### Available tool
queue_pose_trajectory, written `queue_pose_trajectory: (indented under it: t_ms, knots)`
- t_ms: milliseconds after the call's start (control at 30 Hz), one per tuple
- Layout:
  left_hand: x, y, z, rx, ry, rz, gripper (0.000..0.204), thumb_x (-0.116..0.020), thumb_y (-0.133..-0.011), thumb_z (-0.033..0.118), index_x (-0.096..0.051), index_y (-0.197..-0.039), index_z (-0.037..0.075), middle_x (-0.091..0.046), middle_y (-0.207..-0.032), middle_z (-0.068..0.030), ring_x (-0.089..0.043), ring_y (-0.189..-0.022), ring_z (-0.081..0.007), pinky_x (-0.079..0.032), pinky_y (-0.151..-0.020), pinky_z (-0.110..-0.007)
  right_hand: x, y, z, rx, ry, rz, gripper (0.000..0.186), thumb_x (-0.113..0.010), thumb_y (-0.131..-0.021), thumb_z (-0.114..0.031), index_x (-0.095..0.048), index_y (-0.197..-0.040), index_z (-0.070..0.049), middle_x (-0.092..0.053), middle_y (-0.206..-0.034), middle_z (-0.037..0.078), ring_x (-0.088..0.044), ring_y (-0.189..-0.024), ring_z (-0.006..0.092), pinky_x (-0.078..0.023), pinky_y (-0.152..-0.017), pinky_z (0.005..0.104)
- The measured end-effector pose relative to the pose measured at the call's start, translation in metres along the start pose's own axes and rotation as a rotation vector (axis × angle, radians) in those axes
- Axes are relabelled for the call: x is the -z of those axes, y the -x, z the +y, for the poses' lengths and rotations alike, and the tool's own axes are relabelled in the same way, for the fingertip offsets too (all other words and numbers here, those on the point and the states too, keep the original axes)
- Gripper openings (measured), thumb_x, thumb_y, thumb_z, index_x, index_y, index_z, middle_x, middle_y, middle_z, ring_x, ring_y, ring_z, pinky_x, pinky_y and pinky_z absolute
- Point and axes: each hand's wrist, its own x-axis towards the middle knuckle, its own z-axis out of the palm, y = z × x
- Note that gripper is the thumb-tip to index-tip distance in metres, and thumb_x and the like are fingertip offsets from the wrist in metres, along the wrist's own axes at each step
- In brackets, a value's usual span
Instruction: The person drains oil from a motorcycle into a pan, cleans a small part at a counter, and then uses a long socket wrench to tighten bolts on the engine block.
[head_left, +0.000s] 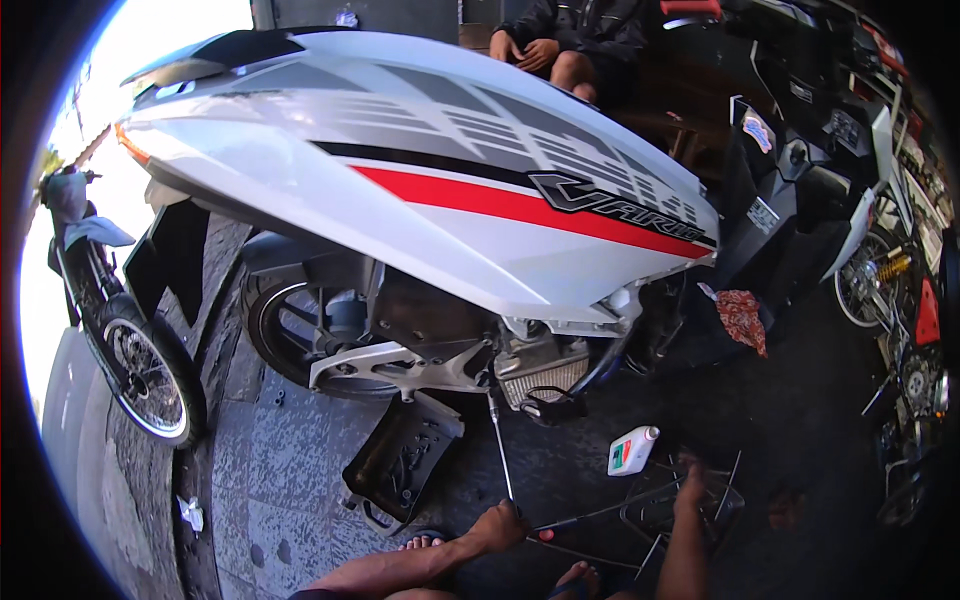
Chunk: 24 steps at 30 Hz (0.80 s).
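Note:
A white scooter (pixel 450 220) with grey, black and red stripes stands across the view. Wrapped round the lower end of a long socket wrench's shaft is my left hand (pixel 500 526). That shaft (pixel 503 450) rises to the scooter's underside, beside the silver swingarm (pixel 400 368) and finned engine part (pixel 545 372). A thin bar (pixel 610 508) runs right from my left hand. At its far end is my right hand (pixel 690 480), which seems closed on it, though its fingers are dark and small. Where the wrench meets the scooter is hard to make out.
A dark tray (pixel 455 418) with loose tools lies left of the wrench. A white bottle (pixel 632 451) stands near a wire-framed stand (pixel 735 495). A patterned red rag (pixel 740 320) hangs at the scooter's footboard. Another person (pixel 570 45) sits behind; other motorbikes (pixel 150 370) flank the scooter.

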Motion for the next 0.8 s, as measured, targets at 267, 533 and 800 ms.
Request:
queue_pose_trajectory:
  t_ms: [267, 533, 800]
  knots:
    - [0.014, 0.037, 0.033, -0.03, -0.009, -0.003, 0.053, -0.057, -0.085, 0.04, -0.052, -0.112, -0.005, -0.064, -0.105, -0.0306, -0.061, -0.105, -0.0447, -0.048, -0.091, -0.049, 0.018, -0.031, -0.047, -0.036, 0.219, -0.005, 0.029, -0.045, -0.095, -0.021, -0.066, -0.09, -0.002, -0.067, -0.086, 0.009, -0.061, -0.073, 0.0171, -0.049, -0.073, 0.031]
    - [-0.003, 0.059, 0.004, -0.099, 0.639, 0.092, 0.036, -0.054, -0.084, 0.027, -0.06, -0.102, -0.004, -0.067, -0.087, -0.0231, -0.066, -0.088, -0.0346, -0.05, -0.079, -0.043, -0.088, 0.08, -0.337, 0.651, 0.8, -0.229, 0.041, -0.052, -0.096, -0.027, -0.051, -0.064, -0.001, -0.053, -0.059, 0.01, -0.051, -0.055, 0.0249, -0.037, -0.055, 0.0403]
    - [-0.01, 0.035, -0.01, -0.167, 1.0, 0.084, 0.025, -0.048, -0.089, 0.015, -0.058, -0.102, -0.003, -0.06, -0.077, -0.0066, -0.058, -0.069, -0.016, -0.049, -0.065, -0.035, -0.191, 0.166, -0.437, 1.209, 1.011, -0.493, 0.041, -0.055, -0.092, -0.025, -0.044, -0.06, -0.003, -0.044, -0.056, 0.013, -0.046, -0.053, 0.0335, -0.035, -0.058, 0.0427]
